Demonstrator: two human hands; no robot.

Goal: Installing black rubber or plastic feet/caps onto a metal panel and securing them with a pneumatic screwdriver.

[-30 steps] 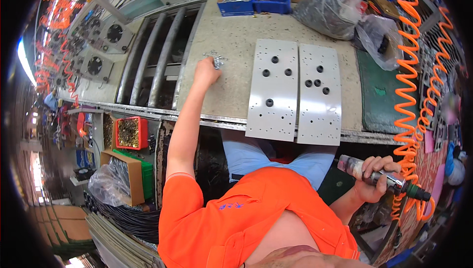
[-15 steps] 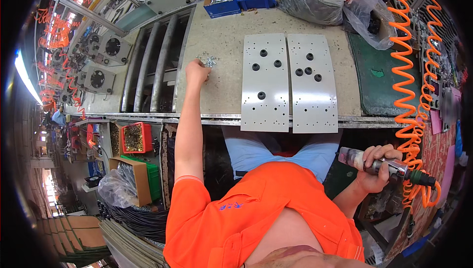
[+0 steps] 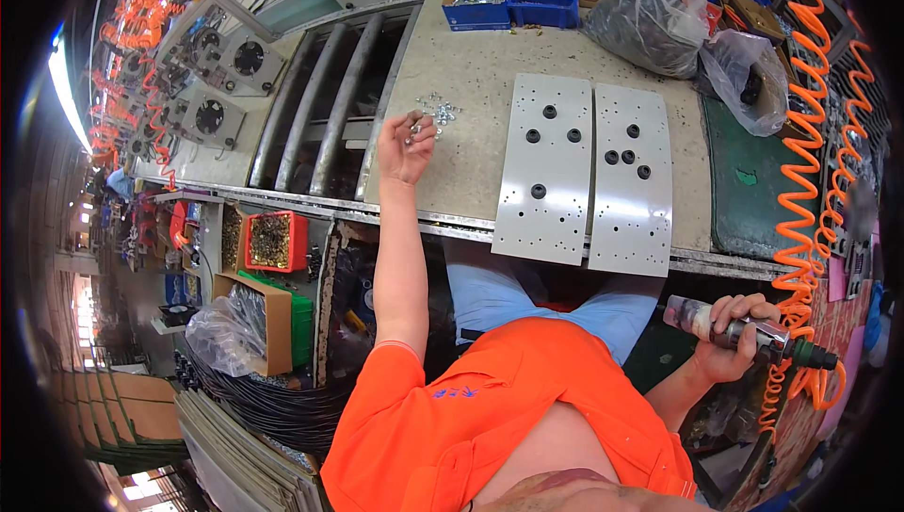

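Over the left part of the bench, my left hand (image 3: 405, 156) is turned palm up, fingers curled around a few small shiny metal fasteners (image 3: 411, 138). Just beyond it lies a loose scatter of silver fasteners (image 3: 442, 111), too small to tell their exact kind. My right hand (image 3: 733, 342), out to the right of my body, is closed around an air-powered driver (image 3: 774, 336) with an orange coiled hose. Two pale grey metal panels with many holes, a left panel (image 3: 544, 220) and a right panel (image 3: 629, 227), lie side by side, each bearing several black round grommets.
Two blue bins (image 3: 543, 5) stand at the bench's back, beside a large plastic bag (image 3: 652, 13). Steel rollers (image 3: 341, 97) run along the left. Orange coiled hoses (image 3: 800, 135) hang at the right. A red bin (image 3: 299, 241) of brass-coloured parts sits lower left.
My left hand has drawn back from the fastener scatter and turned palm up with some pieces in it. The driver stays in my right hand. The whole view has shifted and tilted slightly.
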